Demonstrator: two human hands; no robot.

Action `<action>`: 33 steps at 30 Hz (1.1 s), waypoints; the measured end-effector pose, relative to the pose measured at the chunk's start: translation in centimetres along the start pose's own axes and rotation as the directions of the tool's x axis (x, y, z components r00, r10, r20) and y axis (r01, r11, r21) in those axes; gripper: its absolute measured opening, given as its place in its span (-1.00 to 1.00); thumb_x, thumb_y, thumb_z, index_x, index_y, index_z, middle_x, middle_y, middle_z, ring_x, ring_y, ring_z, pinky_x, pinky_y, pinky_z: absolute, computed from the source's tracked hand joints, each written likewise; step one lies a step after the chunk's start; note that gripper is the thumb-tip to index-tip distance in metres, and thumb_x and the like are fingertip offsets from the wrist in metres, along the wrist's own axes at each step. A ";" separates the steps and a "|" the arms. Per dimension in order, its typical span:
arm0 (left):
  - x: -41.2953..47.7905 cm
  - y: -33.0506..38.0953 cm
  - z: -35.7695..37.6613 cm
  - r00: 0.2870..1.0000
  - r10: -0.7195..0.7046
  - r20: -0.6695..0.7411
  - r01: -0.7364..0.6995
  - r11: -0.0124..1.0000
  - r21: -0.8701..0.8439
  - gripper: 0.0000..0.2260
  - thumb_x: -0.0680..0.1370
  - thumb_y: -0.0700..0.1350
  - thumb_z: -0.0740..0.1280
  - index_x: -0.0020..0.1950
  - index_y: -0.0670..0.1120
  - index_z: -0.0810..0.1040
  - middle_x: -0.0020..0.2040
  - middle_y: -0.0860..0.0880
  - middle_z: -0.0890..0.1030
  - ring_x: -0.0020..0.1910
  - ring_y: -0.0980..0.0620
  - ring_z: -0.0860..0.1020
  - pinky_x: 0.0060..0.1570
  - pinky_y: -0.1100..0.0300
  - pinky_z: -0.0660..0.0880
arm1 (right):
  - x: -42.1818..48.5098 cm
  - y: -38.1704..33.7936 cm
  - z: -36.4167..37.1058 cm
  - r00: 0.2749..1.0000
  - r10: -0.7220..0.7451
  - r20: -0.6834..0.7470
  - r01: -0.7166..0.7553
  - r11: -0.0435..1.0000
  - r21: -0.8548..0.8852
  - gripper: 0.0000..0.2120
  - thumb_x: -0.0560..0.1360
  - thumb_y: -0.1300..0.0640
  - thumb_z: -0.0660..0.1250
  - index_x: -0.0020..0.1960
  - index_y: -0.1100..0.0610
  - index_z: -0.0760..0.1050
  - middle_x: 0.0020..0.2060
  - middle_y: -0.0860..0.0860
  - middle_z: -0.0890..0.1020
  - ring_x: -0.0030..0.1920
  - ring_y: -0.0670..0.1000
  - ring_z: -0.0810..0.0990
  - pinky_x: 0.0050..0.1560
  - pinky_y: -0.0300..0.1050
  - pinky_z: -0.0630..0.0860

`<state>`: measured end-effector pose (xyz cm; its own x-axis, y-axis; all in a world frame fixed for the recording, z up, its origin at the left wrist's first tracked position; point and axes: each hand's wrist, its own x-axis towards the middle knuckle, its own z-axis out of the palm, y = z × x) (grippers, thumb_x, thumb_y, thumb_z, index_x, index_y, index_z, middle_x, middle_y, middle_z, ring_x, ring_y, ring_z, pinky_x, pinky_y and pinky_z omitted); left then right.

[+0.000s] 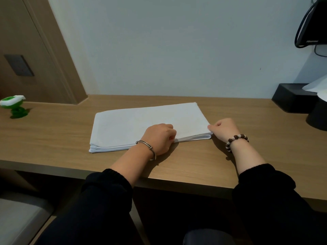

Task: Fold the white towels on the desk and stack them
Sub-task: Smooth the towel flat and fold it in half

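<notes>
both curled hands, left hand [160, 138] and right hand [223, 129], pinch the flat layered white towel [134, 124].

1. No word, number or sign in the view is sharp enough to read.
2. The black screen [318, 23] at the top right carries a small pale mark on its lower edge, perhaps a brand name, too blurred to make out.
3. The dark plate [19, 65] on the brown wall at the left shows only faint marks, too dim to read.
</notes>
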<state>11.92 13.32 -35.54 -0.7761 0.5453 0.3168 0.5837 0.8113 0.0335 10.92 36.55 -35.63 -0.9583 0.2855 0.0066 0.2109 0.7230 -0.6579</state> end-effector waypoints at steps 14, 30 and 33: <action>3.9 0.0 0.5 0.978 -0.209 0.018 0.209 0.978 -0.007 -0.74 0.58 0.05 0.19 0.01 -0.07 0.59 0.13 -0.04 0.53 0.17 -0.03 0.40 0.06 0.10 0.39 | 0.0 -0.5 0.1 0.998 0.027 0.064 -0.011 0.971 -0.239 -0.66 0.48 0.08 0.24 -0.45 0.12 0.34 -0.48 0.02 0.42 -0.27 0.11 0.47 0.04 -0.02 0.32; 3.3 -1.9 1.1 0.897 -0.326 0.297 0.359 0.931 -0.063 -0.65 0.55 0.19 0.01 0.21 0.12 0.43 0.30 0.00 0.40 0.33 -0.08 0.30 0.27 -0.25 0.12 | -0.6 -2.0 0.0 0.939 -0.239 0.246 0.206 0.966 0.154 -0.79 0.45 0.28 0.26 -0.27 0.21 0.64 -0.35 0.11 0.67 -0.38 0.02 0.61 -0.35 -0.10 0.53; 4.1 -1.4 0.4 0.889 -0.403 0.218 0.417 0.908 -0.022 -0.65 0.59 0.18 -0.02 -0.07 0.00 0.44 0.06 -0.04 0.47 0.15 -0.09 0.40 0.16 -0.16 0.21 | 0.1 -1.3 -0.2 0.935 -0.211 0.284 0.074 0.901 0.427 -0.80 0.48 0.33 0.20 -0.15 0.25 0.61 -0.41 0.15 0.64 -0.50 0.01 0.54 -0.49 -0.19 0.44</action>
<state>7.83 14.53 -34.64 -0.9771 0.2035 0.0616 0.2115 0.9600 0.1836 10.60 35.76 -34.58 -0.9956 -0.0639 -0.0684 0.0369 0.4038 -0.9141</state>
